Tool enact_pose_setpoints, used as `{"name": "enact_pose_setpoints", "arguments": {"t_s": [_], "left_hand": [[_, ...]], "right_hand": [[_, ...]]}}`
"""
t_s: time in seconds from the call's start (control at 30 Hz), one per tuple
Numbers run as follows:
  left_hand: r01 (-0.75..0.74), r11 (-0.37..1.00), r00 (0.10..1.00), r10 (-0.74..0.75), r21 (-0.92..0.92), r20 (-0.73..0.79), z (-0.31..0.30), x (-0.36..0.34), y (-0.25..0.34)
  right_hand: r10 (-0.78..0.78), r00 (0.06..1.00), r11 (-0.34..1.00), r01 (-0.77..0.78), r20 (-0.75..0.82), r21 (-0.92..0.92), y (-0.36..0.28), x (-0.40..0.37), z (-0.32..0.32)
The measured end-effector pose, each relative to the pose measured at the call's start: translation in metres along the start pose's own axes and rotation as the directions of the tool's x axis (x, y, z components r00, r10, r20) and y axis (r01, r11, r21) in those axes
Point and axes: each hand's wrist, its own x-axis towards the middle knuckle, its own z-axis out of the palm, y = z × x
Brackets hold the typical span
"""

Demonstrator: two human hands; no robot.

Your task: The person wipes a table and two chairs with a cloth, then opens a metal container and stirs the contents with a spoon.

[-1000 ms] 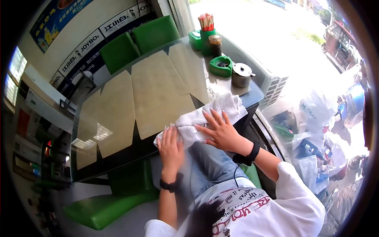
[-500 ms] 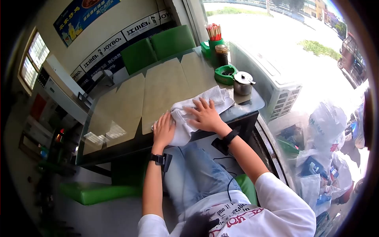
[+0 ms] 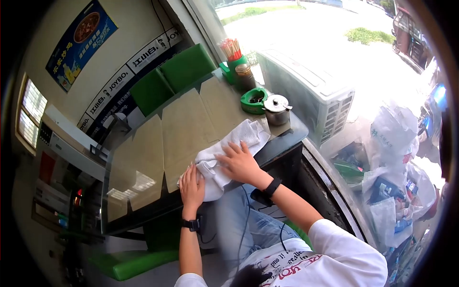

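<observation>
The left hand (image 3: 191, 184) and right hand (image 3: 239, 163), fingers spread, press the white towel (image 3: 245, 136) flat, pinning it at the table (image 3: 186, 119) edge.

Hard daylight comes through the glass on my right, and the street outside is washed out almost to white. The table (image 3: 143, 158) throws back a pale sheen, with a bright window patch mirrored near its left near corner. The white cloth (image 3: 244, 136) is close to blown out where the sun hits it. My left hand (image 3: 191, 184) and right hand (image 3: 241, 165) are evenly lit and sharp. The room to my left sits dim. The lens bends straight lines, and a black, blurred ring closes every edge.
</observation>
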Motion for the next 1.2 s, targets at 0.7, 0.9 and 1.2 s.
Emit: {"name": "enact_pose_setpoints", "arguments": {"t_s": [0.7,0.9,1.2], "left_hand": [[-0.493,0.825,0.74,0.228,0.278,0.633,-0.051,0.144,-0.034],[-0.013,0.807,0.78,-0.361,0.59,0.511,-0.084,0.187,-0.198],[-0.033,0.947,0.983,0.089,-0.32,0.161,-0.139,0.181,-0.026]], "right_hand": [[0.232,0.97,0.933,-0.243,-0.071,-0.265,0.106,0.057,-0.121],[0.482,0.852,0.871,-0.44,0.206,-0.219,0.147,0.042,-0.133],[0.152,0.921,0.98,-0.188,0.359,0.068,0.109,0.083,-0.104]]}}
